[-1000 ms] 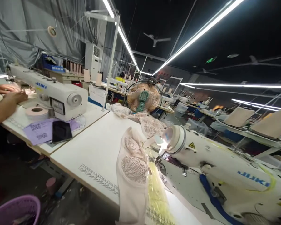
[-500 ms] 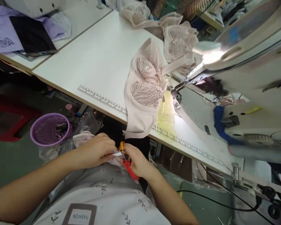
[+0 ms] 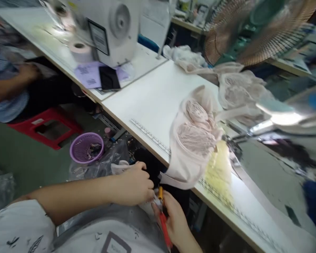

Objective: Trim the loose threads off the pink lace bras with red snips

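Observation:
My left hand point(image 3: 134, 184) is curled closed over the lap, fingertips pressed on pale lingerie fabric point(image 3: 119, 167) that shows behind the wrist. My right hand point(image 3: 175, 214) is wrapped around red-handled thread snips point(image 3: 164, 228) with an orange part at the top. The snips' metal end lies close to the left fingertips; blur hides whether it touches the fabric. On the table beyond, a pale pink lace bra point(image 3: 193, 140) hangs partly over the front edge, its far side near the sewing machine's needle area point(image 3: 233, 144). A yellow sheet point(image 3: 219, 172) lies beside it.
More pale bras point(image 3: 239, 89) are heaped at the back, near a fan point(image 3: 242, 38). A purple basket point(image 3: 71, 154) and red stool point(image 3: 46, 131) stand on the floor at left. A black phone point(image 3: 109, 78) lies on purple papers point(image 3: 86, 74). Another person's arm point(image 3: 13, 79) is at far left.
My view has swung left, bringing the neighbouring machine, stool and another person into sight. My left hand has turned more over the fabric; the right still holds the snips.

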### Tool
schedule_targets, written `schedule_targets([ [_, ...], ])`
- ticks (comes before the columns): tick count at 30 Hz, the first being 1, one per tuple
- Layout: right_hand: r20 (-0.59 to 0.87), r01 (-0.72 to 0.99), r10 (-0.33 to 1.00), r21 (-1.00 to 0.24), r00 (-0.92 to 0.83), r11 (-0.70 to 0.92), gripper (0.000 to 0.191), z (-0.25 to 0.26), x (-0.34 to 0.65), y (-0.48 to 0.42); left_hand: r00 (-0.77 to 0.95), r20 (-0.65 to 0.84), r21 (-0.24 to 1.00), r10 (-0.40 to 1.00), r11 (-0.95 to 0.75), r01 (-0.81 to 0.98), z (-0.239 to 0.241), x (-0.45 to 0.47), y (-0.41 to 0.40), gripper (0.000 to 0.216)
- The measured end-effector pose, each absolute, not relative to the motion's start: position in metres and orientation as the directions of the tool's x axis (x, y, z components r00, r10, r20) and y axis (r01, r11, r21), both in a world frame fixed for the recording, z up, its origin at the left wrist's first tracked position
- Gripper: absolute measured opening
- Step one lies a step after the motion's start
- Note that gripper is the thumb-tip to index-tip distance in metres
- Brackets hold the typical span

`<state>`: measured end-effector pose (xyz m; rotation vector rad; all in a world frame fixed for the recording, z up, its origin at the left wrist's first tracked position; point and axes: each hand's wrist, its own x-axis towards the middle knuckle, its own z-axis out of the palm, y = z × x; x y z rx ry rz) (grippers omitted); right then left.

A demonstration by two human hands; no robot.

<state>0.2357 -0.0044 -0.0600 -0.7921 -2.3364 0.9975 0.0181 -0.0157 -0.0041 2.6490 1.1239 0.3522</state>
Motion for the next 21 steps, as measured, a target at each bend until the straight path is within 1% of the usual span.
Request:
schedule_targets([
  [2,0.184,0.283,0.627,-0.772,-0.757,0.568,0.020,-0.061,0.238,-0.006,0.666,0.102,0.257,0.739,-0.666,0.700,0.006,0.008,-0.018,0.009],
  [4,0.162,0.248,0.598,-0.803,-0.785,0.543,0.017,-0.057,0.238,-0.007,0.631,0.035,0.269,0.775,-0.615,0.741,0.018,-0.007,-0.021,0.008],
  [6,0.143,0.229,0.590,-0.830,-0.795,0.510,0.019,-0.051,0.238,-0.009,0.581,-0.047,0.367,0.812,-0.528,0.766,0.030,-0.024,-0.024,0.006],
  [8,0.122,0.213,0.587,-0.857,-0.800,0.470,0.021,-0.047,0.238,-0.010,0.553,-0.099,0.534,0.827,-0.425,0.731,0.036,-0.039,-0.025,0.005],
  [10,0.095,0.209,0.597,-0.883,-0.797,0.419,0.021,-0.046,0.237,-0.011,0.540,-0.108,0.717,0.835,-0.310,0.624,0.035,-0.051,-0.024,0.011],
  [12,0.078,0.202,0.611,-0.905,-0.788,0.375,0.020,-0.045,0.237,-0.012,0.523,-0.124,0.840,0.843,-0.192,0.507,0.029,-0.058,-0.023,0.014],
  [14,0.072,0.197,0.621,-0.915,-0.780,0.353,0.020,-0.044,0.237,-0.013,0.488,-0.165,0.886,0.857,-0.088,0.454,0.022,-0.061,-0.022,0.012],
  [16,0.066,0.191,0.621,-0.921,-0.781,0.338,0.020,-0.043,0.239,-0.014,0.455,-0.187,0.897,0.870,-0.038,0.440,0.017,-0.059,-0.022,0.011],
  [18,0.058,0.193,0.623,-0.925,-0.780,0.328,0.020,-0.043,0.241,-0.016,0.422,-0.170,0.914,0.891,-0.017,0.406,0.016,-0.054,-0.022,0.011],
  [21,0.045,0.197,0.641,-0.933,-0.766,0.302,0.012,-0.046,0.243,-0.018,0.371,-0.123,0.956,0.921,0.010,0.292,0.016,-0.041,-0.024,0.011],
])
